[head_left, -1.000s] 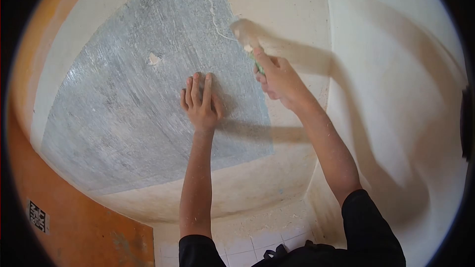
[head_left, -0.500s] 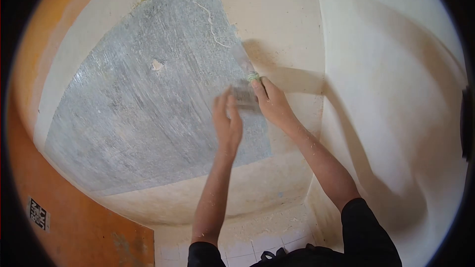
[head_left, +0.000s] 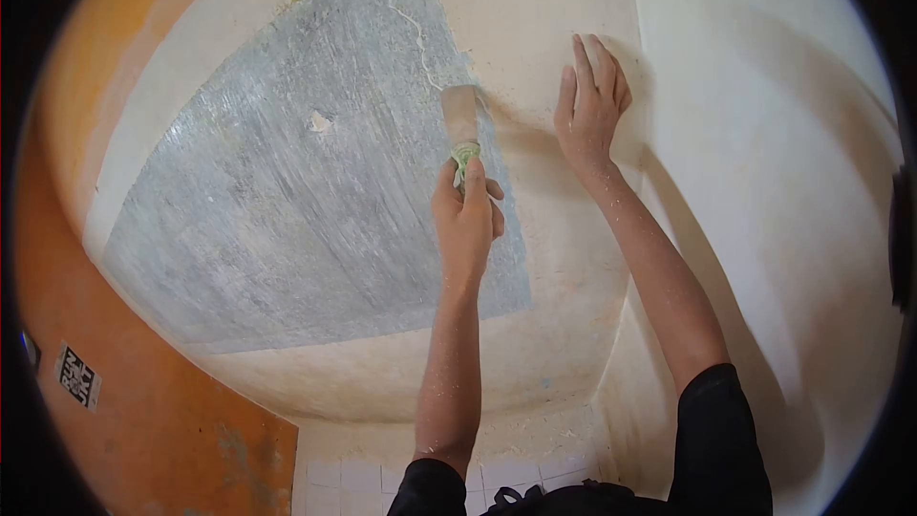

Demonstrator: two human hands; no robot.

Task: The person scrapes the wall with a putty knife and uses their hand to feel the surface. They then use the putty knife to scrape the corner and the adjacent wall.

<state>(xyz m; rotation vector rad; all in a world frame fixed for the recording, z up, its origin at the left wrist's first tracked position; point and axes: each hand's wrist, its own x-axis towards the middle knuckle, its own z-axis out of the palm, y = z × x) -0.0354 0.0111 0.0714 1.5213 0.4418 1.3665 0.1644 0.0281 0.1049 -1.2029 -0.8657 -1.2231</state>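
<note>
My left hand (head_left: pixel 464 220) is wrapped round the green handle of a putty knife (head_left: pixel 460 115), its broad metal blade pointing up. The blade lies over the right part of a scraped grey-blue patch (head_left: pixel 287 201) on the wall, its tip right at the lower end of a pale crack line (head_left: pixel 409 14). To the right, my right hand (head_left: pixel 592 100) rests on the cream wall (head_left: pixel 535 10) with its fingers stretched upward and nothing in them. A small chipped pale spot (head_left: pixel 320 122) shows within the patch.
A white side wall (head_left: pixel 735 162) meets the cream wall at a corner on the right. Lower left is an orange surface (head_left: pixel 162 420) with a black-and-white sticker (head_left: pixel 76 377). White floor tiles (head_left: pixel 363 478) and scattered flakes lie below.
The putty knife has passed from my right hand to my left. My right hand has let go and moved up and right onto the cream wall.
</note>
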